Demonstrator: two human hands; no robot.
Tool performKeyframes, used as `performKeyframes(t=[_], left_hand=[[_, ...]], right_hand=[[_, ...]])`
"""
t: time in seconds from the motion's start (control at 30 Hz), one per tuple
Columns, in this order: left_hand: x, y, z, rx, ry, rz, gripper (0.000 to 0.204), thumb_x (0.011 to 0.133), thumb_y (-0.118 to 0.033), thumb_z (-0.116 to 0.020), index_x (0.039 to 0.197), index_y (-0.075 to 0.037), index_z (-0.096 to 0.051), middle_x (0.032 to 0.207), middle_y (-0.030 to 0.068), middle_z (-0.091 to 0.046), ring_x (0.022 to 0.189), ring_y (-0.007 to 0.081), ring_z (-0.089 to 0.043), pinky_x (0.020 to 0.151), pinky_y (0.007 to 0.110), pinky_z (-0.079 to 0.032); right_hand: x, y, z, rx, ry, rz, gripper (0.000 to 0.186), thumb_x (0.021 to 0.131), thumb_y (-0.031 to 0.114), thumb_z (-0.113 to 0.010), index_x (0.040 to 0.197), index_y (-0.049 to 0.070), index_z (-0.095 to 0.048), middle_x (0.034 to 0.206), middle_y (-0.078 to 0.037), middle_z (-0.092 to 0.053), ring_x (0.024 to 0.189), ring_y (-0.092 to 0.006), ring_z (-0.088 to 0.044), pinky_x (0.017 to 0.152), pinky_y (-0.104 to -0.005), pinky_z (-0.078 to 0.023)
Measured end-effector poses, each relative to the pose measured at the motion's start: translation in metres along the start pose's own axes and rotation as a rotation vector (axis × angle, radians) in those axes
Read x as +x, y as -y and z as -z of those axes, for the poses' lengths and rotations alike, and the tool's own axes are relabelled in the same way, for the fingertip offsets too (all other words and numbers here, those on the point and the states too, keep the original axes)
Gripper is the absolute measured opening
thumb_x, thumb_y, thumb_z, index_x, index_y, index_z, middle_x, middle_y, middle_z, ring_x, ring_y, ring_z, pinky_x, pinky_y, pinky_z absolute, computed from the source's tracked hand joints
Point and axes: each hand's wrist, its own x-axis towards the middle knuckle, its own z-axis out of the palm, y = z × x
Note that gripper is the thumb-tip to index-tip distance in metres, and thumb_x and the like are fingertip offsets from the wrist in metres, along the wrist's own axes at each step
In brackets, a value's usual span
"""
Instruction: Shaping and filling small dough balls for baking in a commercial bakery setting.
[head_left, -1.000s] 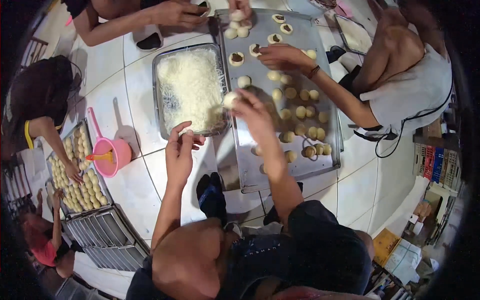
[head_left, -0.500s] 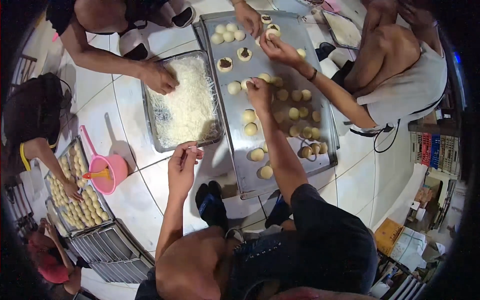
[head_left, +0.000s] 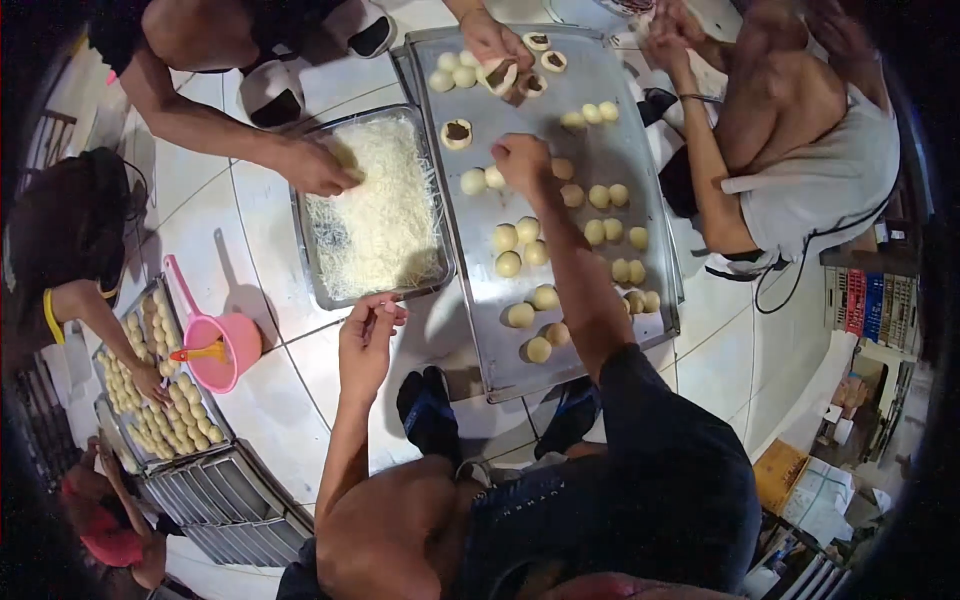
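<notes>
My right hand (head_left: 522, 163) is closed above the large metal tray (head_left: 470, 345), beside a pair of pale dough balls (head_left: 474, 181). Its fingertips are turned away, so any content is hidden. My left hand (head_left: 368, 340) is raised near the lower edge of a smaller tray of white shreds (head_left: 375, 220), thumb and fingers drawn together. Whether something small sits in that pinch is unclear. More dough balls stand in groups across the large tray. A flattened dough round with dark filling (head_left: 456, 134) lies toward its far left.
Opposite, a co-worker's hand (head_left: 320, 166) is in the shreds; their other hand (head_left: 492, 48) holds a filled dough round (head_left: 498, 76). Another co-worker's hands (head_left: 675, 35) are together at right. A pink dipper (head_left: 222, 352) with a brush stands left, near another dough tray (head_left: 150, 375).
The co-worker opposite has picked up a filled dough round. The right-hand co-worker has drawn back from the tray. My right hand has shifted slightly farther away; my left is nearly unchanged.
</notes>
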Motion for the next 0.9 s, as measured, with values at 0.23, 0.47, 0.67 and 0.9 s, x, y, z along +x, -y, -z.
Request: performKeyframes(t=[0.23, 0.47, 0.67, 0.9], left_hand=[[0.001, 0.000, -0.001, -0.002, -0.004, 0.032, 0.022, 0.096, -0.017, -0.054, 0.111, -0.002, -0.061, 0.090, 0.0070, -0.067, 0.080, 0.0133, -0.059, 0.075, 0.024, -0.045], [-0.008, 0.011, 0.007, -0.015, 0.008, 0.048, 0.025, 0.098, -0.019, -0.052, 0.112, 0.000, -0.060, 0.092, 0.0086, -0.066, 0.084, 0.0154, -0.058, 0.076, 0.027, -0.045], [-0.006, 0.013, 0.007, -0.044, 0.028, 0.064, 0.031, 0.099, -0.023, -0.052, 0.117, 0.000, -0.060, 0.101, 0.0108, -0.065, 0.090, 0.0170, -0.058, 0.080, 0.028, -0.046], [0.012, 0.025, -0.030, -0.803, 0.138, 0.237, 0.048, 0.102, -0.036, -0.045, 0.132, 0.003, -0.048, 0.126, 0.0144, -0.057, 0.110, 0.0229, -0.058, 0.094, 0.035, -0.047]], right_hand=[[0.060, -0.009, -0.043, -0.278, 0.197, -0.014, 0.027, 0.084, 0.023, -0.052, 0.090, 0.003, -0.069, 0.089, -0.013, -0.070, 0.073, -0.0352, -0.062, 0.066, -0.0442, -0.049], [0.058, -0.007, -0.056, 0.055, 0.115, -0.018, 0.028, 0.087, 0.024, -0.054, 0.097, 0.002, -0.067, 0.089, -0.010, -0.069, 0.069, -0.0279, -0.061, 0.065, -0.0398, -0.049], [-0.009, 0.061, 0.017, 0.584, 0.192, -0.325, 0.025, 0.091, 0.021, -0.057, 0.108, 0.005, -0.065, 0.092, -0.005, -0.065, 0.074, -0.0152, -0.058, 0.065, -0.0283, -0.047], [-0.120, 0.102, 0.051, 0.741, 0.792, -0.259, 0.026, 0.098, 0.027, -0.052, 0.115, 0.010, -0.063, 0.099, 0.003, -0.060, 0.085, -0.0100, -0.049, 0.076, -0.0233, -0.041]])
